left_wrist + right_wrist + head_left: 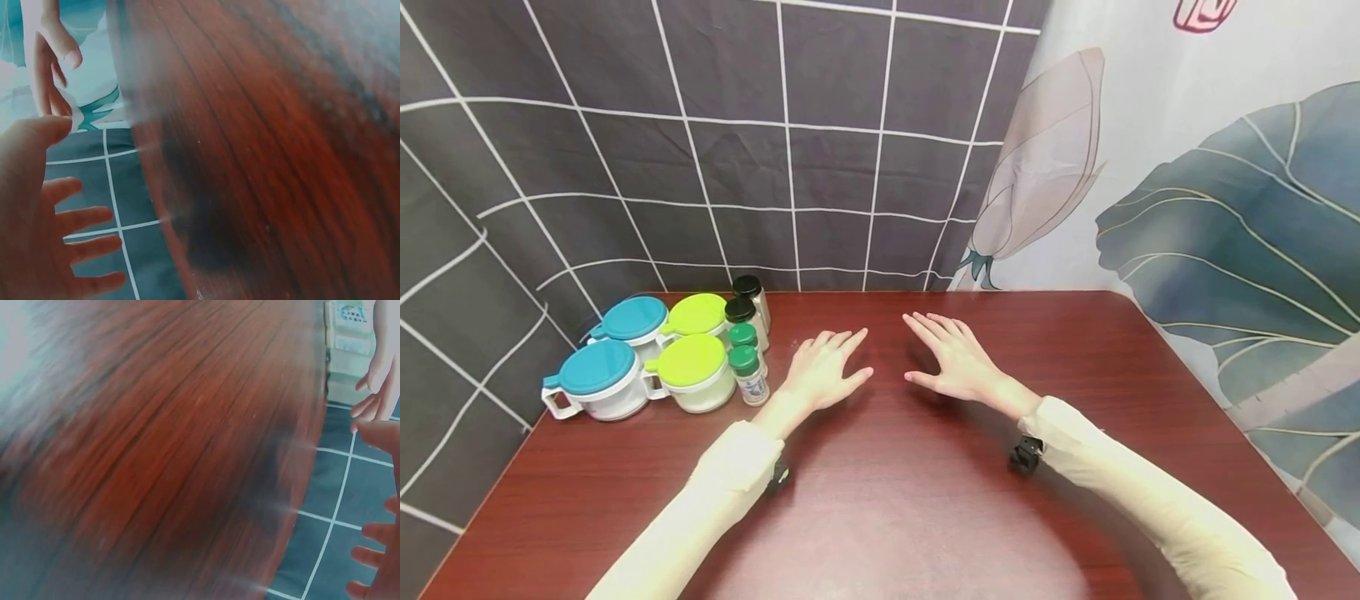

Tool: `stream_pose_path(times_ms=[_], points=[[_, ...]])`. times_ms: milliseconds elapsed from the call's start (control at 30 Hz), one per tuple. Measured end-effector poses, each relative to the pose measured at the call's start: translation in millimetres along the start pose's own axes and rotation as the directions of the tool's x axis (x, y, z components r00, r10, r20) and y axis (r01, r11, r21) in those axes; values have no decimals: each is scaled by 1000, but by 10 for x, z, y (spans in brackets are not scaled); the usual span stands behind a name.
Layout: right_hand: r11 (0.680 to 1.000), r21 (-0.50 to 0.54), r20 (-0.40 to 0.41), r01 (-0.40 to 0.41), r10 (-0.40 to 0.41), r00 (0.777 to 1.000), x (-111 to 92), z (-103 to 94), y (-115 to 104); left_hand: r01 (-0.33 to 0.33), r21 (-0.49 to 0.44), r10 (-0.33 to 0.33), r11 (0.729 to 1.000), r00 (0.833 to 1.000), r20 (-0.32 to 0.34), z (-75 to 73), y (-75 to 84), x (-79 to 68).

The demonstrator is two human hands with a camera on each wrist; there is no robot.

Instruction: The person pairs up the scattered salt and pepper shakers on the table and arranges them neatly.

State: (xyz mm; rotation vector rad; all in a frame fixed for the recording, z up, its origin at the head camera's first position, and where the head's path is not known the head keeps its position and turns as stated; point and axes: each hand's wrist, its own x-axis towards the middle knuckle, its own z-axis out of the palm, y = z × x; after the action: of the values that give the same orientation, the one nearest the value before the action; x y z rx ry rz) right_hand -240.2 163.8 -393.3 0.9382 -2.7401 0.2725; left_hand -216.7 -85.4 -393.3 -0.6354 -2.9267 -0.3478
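Both hands hover over the dark red table (880,517), fingers spread and nothing held. My left hand (820,371) is nearest to a small shaker with a green cap (744,360), just to its left. Across a gap from it, my right hand (955,358) points its fingers forward and inward. The left wrist view shows the left palm (28,212) with straight, separated fingers, and the right hand (56,44) beyond. In the right wrist view the right hand's fingers (369,556) show at the edge, partly cut off.
At the back left stand two white handled jars with blue lids (597,367) and two with lime lids (691,360). Beside them are another green-capped shaker (743,335) and two black-capped ones (740,310). A grey tiled-pattern cloth (835,167) and a flower-printed curtain (1210,250) hang behind.
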Motion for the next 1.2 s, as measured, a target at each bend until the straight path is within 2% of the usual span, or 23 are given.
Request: stream_pose_path(times_ms=[333, 600, 1000, 1200], points=[[997, 78, -187, -6, 20, 982, 100, 19, -157, 77, -60, -83, 995, 990, -110, -50, 37, -50], [989, 144, -220, -23, 55, 974, 169, 29, -312, 116, -115, -137, 987, 971, -198, -123, 30, -125], [985, 175, -261, -4, 50, 964, 260, 120, -474, 143, -178, -177, 974, 964, -196, -227, -11, -255], [981, 189, -317, 42, 21, 948, 300, 146, -543, 146, -206, -188, 968, 962, -200, -268, -10, -293]])
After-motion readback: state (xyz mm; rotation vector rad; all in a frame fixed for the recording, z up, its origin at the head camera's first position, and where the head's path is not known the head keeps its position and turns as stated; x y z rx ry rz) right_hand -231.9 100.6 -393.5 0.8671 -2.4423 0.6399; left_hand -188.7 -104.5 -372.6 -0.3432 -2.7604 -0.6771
